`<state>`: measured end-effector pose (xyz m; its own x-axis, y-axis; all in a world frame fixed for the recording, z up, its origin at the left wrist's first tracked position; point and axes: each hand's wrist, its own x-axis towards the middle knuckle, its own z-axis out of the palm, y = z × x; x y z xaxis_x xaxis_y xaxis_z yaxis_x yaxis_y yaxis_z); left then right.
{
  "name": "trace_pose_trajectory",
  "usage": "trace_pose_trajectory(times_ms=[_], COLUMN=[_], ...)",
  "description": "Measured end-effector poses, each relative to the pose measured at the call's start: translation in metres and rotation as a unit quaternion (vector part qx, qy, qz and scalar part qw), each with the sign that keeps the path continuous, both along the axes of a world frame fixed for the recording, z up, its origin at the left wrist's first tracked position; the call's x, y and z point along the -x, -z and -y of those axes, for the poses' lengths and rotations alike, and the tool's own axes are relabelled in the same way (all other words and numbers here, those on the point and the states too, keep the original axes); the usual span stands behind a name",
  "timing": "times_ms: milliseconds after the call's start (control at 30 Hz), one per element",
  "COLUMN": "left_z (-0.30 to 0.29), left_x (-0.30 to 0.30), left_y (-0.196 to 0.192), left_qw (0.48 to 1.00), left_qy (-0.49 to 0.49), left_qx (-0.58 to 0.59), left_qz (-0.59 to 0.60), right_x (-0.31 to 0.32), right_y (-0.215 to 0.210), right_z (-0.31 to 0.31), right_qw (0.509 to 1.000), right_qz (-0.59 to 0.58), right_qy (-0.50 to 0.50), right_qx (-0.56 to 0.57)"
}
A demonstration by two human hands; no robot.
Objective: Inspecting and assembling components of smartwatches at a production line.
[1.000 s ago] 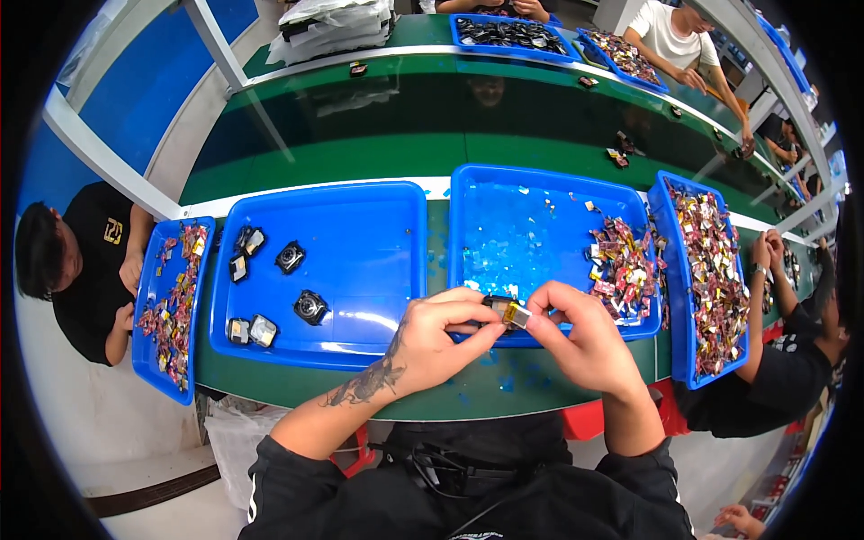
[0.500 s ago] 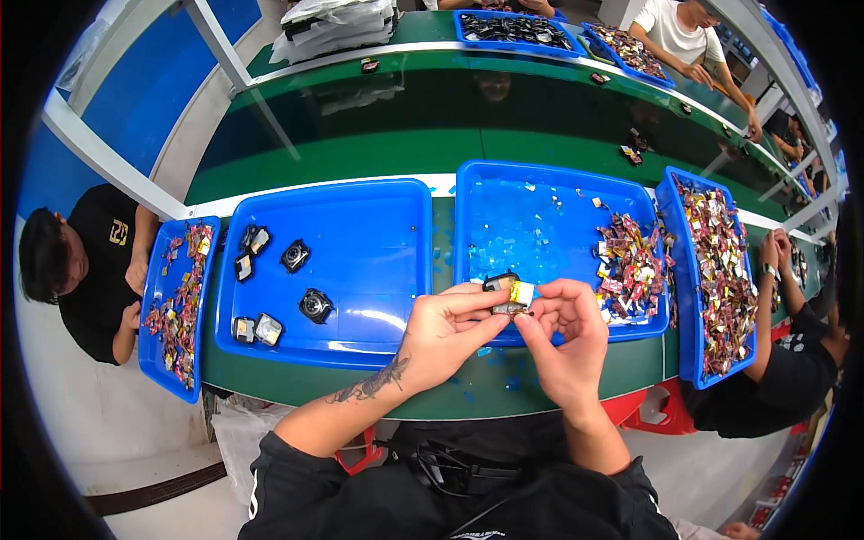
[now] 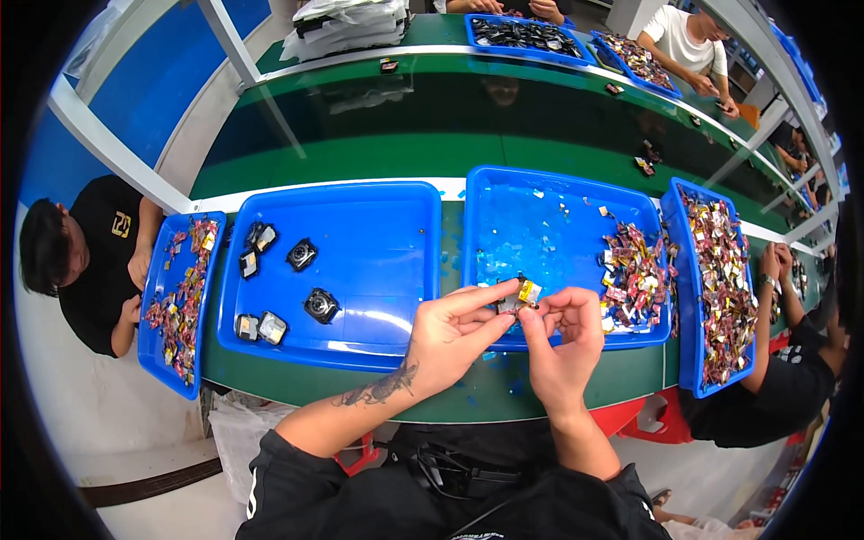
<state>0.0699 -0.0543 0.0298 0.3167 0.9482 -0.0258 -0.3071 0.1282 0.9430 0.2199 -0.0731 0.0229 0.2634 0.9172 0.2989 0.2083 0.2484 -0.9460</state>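
My left hand (image 3: 459, 328) grips a small black electronic unit (image 3: 508, 304) between thumb and fingers, over the near edge of the right-hand blue tray (image 3: 576, 198). A yellow-and-white piece (image 3: 529, 292) shows on the unit. At the unit's right side, my right hand (image 3: 567, 337) pinches with thumb and forefinger; what lies between those fingertips is too small to tell. Beyond, that tray holds a heap of small yellow, white and red wired parts (image 3: 634, 274) and scattered blue film scraps (image 3: 517, 238). Several black units, one with a round face (image 3: 320, 305), lie in the left-hand blue tray (image 3: 378, 261).
Narrow blue trays of wired parts flank these two, one on the left (image 3: 160, 337) and one on the right (image 3: 691, 360). A green conveyor belt (image 3: 378, 162) runs behind a white rail. Co-workers sit at left, right and far side. White-wrapped stacks (image 3: 349, 27) stand at the back.
The whole view has shifted slightly. The unit sits at a different tilt between my hands, its yellow piece turned more upward. Both hands keep nearly the same place.
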Motion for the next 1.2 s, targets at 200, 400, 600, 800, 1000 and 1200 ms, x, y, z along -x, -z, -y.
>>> trace_pose_trajectory(times_ms=[200,400,600,800,1000,1200], left_z=[0.001,-0.01,-0.001,-0.021,0.025,-0.001], left_x=[-0.002,0.002,0.022,0.093,0.153,0.149], left_y=[0.002,0.002,-0.014,-0.023,-0.02,-0.016], left_qw=[0.999,0.998,0.995,0.709,0.628,0.851], left_qy=[-0.033,-0.028,-0.099,-0.145,-0.131,-0.157], left_qx=[0.007,0.044,0.016,-0.259,-0.17,-0.084], left_qz=[0.01,0.037,-0.031,-0.64,-0.748,-0.494], right_x=[0.005,0.007,0.007,-0.065,-0.008,-0.075], right_y=[-0.003,-0.006,-0.041,-0.024,0.015,-0.044], right_z=[-0.001,-0.007,-0.057,-0.273,-0.319,-0.261], right_qw=[1.0,0.998,0.964,0.96,0.873,0.843], right_qz=[0.004,0.013,0.182,0.205,0.447,0.528], right_qy=[-0.004,-0.053,-0.193,-0.079,-0.067,-0.009], right_qx=[0.002,0.029,0.018,0.171,0.182,0.101])
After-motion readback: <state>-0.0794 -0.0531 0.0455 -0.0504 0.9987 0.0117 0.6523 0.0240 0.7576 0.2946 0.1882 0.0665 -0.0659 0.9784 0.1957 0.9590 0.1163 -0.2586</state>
